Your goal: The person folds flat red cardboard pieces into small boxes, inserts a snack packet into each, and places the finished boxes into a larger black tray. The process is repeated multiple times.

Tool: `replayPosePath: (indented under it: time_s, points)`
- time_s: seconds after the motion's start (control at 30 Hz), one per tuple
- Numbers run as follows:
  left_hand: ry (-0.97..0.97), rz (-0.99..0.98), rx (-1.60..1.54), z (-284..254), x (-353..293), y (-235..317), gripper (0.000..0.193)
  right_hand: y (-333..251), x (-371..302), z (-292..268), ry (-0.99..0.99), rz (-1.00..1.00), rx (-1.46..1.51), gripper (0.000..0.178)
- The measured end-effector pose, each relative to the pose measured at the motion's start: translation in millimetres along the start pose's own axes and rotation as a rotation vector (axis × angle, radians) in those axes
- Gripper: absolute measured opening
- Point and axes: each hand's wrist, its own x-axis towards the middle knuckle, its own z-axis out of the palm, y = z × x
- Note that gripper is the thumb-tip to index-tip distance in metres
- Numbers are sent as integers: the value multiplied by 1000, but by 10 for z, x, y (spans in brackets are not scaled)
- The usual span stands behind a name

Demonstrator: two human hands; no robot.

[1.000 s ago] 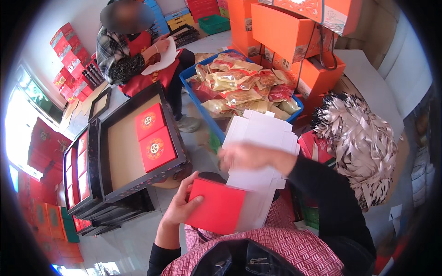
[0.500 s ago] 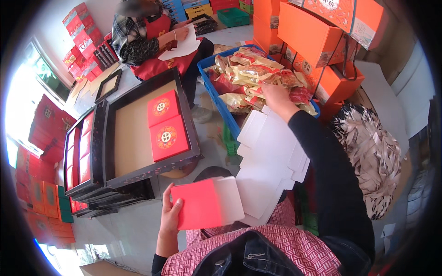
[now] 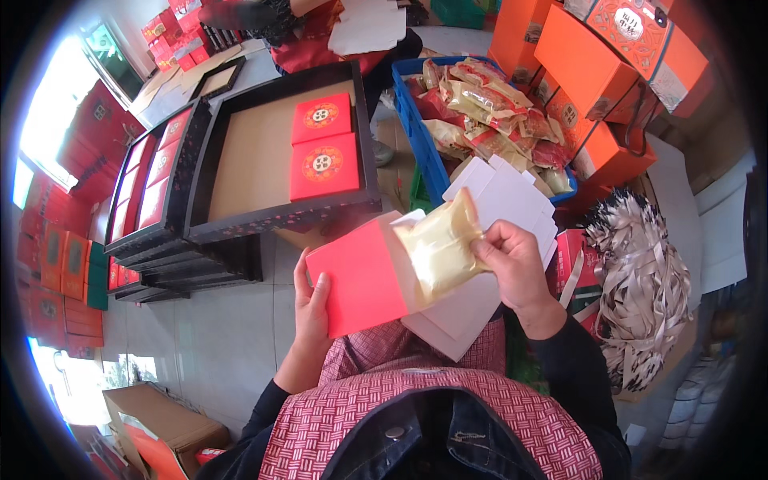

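My left hand point(image 3: 310, 308) grips the left edge of a flat red box point(image 3: 360, 276), thumb on top. The box is open on its right side, where a pale flap shows. Pinched between the thumb and fingers of my right hand point(image 3: 516, 260) is a cream-gold foil packet point(image 3: 442, 246), its left end at the box's opening. Whether that end is inside the opening I cannot tell. White unfolded box blanks point(image 3: 512, 196) lie on my lap under the packet. Beyond them stands a blue crate point(image 3: 422, 132) heaped with similar packets point(image 3: 488, 104).
Left of my hands, a black tray point(image 3: 240, 160) holds two red boxes point(image 3: 324, 164); more filled trays stand beside it. Orange gift boxes point(image 3: 588, 72) are stacked at the far right, above a bundle of beige ribbons point(image 3: 640, 288). Another person's white sheet point(image 3: 366, 30) shows across from me.
My right hand has come back from the blue crate with a foil packet and brought it to the red box. The red box is slightly higher and tilted; the whole view has shifted.
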Motion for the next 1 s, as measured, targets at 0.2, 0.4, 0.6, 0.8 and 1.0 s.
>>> replayPosePath:
  time_s: [0.2,0.4,0.6,0.8,1.0]
  points:
    - [-90,64,-29,79,-67,-14,54,-66,-33,312,-61,-388,-597,9]
    - [93,190,-140,312,-95,-74,53,233,-424,344,137,-382,-290,54]
    - [-164,127,-116,440,-306,-439,42,414,-558,480,250,-266,-158,63]
    - [-517,51,312,641,-300,-274,40,530,-853,-13,291,-443,-359,56]
    - [-760,-117,513,759,-185,-479,49,807,-1234,-294,358,-227,-273,48]
